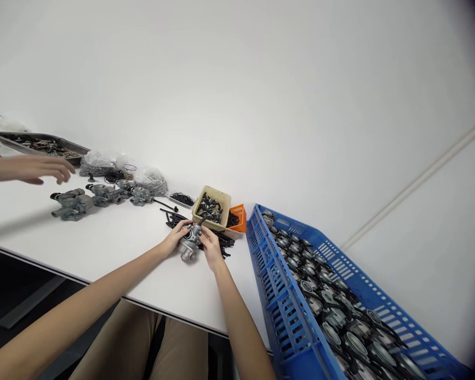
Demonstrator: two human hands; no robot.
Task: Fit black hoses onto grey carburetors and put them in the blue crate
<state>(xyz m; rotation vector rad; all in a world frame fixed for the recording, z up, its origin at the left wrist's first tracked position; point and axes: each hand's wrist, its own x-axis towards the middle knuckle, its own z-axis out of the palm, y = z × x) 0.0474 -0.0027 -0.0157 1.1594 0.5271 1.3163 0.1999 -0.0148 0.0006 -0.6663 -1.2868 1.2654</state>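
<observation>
A grey metal carburetor (189,246) is held just above or on the white table (142,274), between my two hands. My left hand (174,237) has its fingers closed on the left side of it. From the right, my right hand (211,249) grips its upper part, near a short black tube (201,221) that sticks up. Directly behind my hands stands a beige bin (226,202) with small black and metal parts in it. Black hoses (225,243) lie beside and under my hands, partly hidden.
A tall blue crate (267,285) full of carburetors stands close on the right. An orange basket (241,214) sits beside the beige bin. Several carburetors (73,205) stand at left, below a co-worker's hand (43,168). Behind are plastic bags (103,161) and a metal tray (73,148).
</observation>
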